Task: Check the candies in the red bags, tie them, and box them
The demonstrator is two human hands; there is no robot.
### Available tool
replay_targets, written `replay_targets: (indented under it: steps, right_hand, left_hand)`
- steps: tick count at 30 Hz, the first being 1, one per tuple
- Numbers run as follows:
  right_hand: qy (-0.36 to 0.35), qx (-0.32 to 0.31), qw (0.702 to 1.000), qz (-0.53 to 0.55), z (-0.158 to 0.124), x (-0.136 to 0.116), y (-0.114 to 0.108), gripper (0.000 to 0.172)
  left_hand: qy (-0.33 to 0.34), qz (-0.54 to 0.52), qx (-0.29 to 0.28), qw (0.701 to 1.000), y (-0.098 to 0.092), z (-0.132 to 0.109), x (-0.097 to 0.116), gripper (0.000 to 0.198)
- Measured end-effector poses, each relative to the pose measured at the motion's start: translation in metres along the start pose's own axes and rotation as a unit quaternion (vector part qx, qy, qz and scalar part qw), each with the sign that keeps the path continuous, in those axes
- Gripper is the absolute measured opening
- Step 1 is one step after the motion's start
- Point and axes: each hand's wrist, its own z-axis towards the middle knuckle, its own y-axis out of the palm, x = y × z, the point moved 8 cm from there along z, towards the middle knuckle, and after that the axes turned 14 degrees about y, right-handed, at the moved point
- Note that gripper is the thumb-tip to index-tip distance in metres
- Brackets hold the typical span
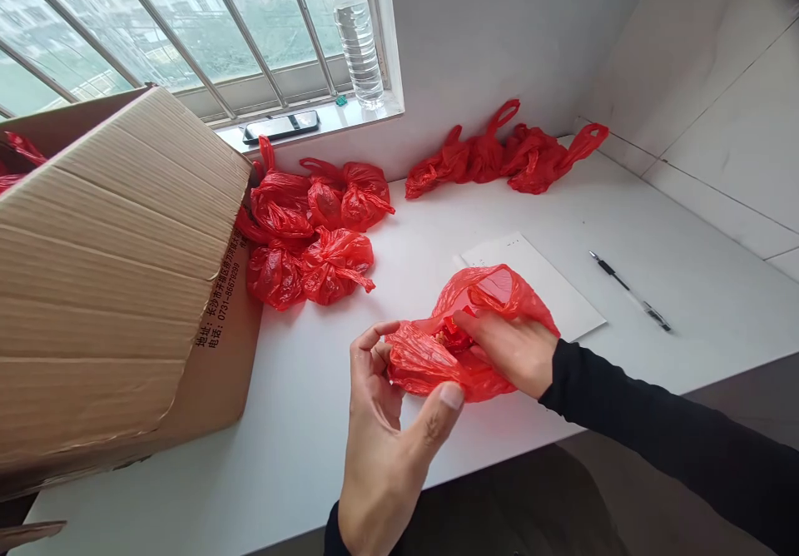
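Observation:
An opened red plastic bag (424, 360) rests near the front edge of the white table. My left hand (390, 435) is curved around its left side, thumb in front and fingers behind, closed on the thin plastic. Inside the mouth of the bag is my right hand (515, 348), its fingers together and partly hidden by the plastic. Its fingertips are at some small red contents (455, 335), which I cannot make out clearly.
On the left stands a large cardboard box (106, 290). Several tied red bags (337, 260) sit beside it, more red bags (487, 156) along the wall. Paper (562, 290) and a pen (630, 290) lie right. A phone (280, 126) and water bottle (360, 48) occupy the sill.

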Motion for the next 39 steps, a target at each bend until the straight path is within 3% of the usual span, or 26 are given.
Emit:
replay_targets:
  steps: [4,7,9,11,14,17,19,21,24,28,32,34,36,39]
  right_hand:
    - [0.01,-0.001,0.994,-0.105,-0.007,-0.002,-0.005,0.033]
    - [0.029,-0.016,0.991,-0.127,-0.008,-0.008,-0.007,0.026]
    - [0.028,-0.017,0.991,-0.128,-0.008,-0.013,-0.009,0.025]
    - [0.012,-0.018,0.992,-0.123,-0.007,-0.019,-0.009,0.026]
    - [-0.019,-0.008,0.992,-0.122,-0.008,-0.024,-0.007,0.024]
    - [-0.042,0.028,0.991,-0.128,-0.011,-0.027,-0.007,0.026]
    - [-0.05,0.041,0.991,-0.121,-0.014,-0.026,-0.005,0.031]
    - [-0.054,0.03,0.991,-0.118,-0.018,-0.024,0.0,0.028]
    - [-0.06,-0.01,0.992,-0.112,-0.025,-0.021,0.008,0.012]
    - [-0.032,-0.039,0.994,-0.1,-0.026,-0.018,0.005,0.015]
    - [-0.001,-0.034,0.993,-0.114,-0.012,-0.025,-0.001,0.033]
    - [-0.008,-0.039,0.993,-0.107,-0.001,-0.034,0.002,0.026]
    - [-0.014,-0.044,0.994,-0.102,0.01,-0.04,0.008,0.015]
    - [-0.021,-0.044,0.994,-0.098,0.018,-0.044,0.014,0.012]
  left_hand:
    - [-0.019,-0.056,0.049,0.997,-0.005,-0.003,0.002,0.069]
    - [-0.006,-0.066,0.023,0.998,0.002,-0.008,0.007,0.075]
    - [0.051,0.032,0.02,0.998,0.004,-0.012,0.013,0.087]
    - [0.111,0.184,0.05,0.975,0.002,-0.015,0.021,0.094]
    - [0.158,0.306,0.082,0.935,0.0,-0.013,0.027,0.073]
    - [0.14,0.251,0.076,0.955,-0.01,-0.004,0.023,0.033]
    - [0.108,0.198,0.079,0.971,-0.02,0.0,0.019,0.02]
    - [0.084,0.138,0.075,0.984,-0.025,0.0,0.015,0.022]
    - [0.061,0.061,0.069,0.994,-0.024,-0.002,0.01,0.024]
    - [0.081,0.072,0.114,0.988,-0.029,-0.007,0.014,0.028]
    - [0.088,0.058,0.154,0.982,-0.036,-0.009,0.021,0.021]
    - [0.069,0.01,0.151,0.986,-0.036,-0.009,0.023,0.014]
    - [0.057,-0.027,0.148,0.987,-0.037,-0.009,0.027,0.021]
    - [0.032,-0.042,0.148,0.988,-0.039,-0.01,0.031,0.019]
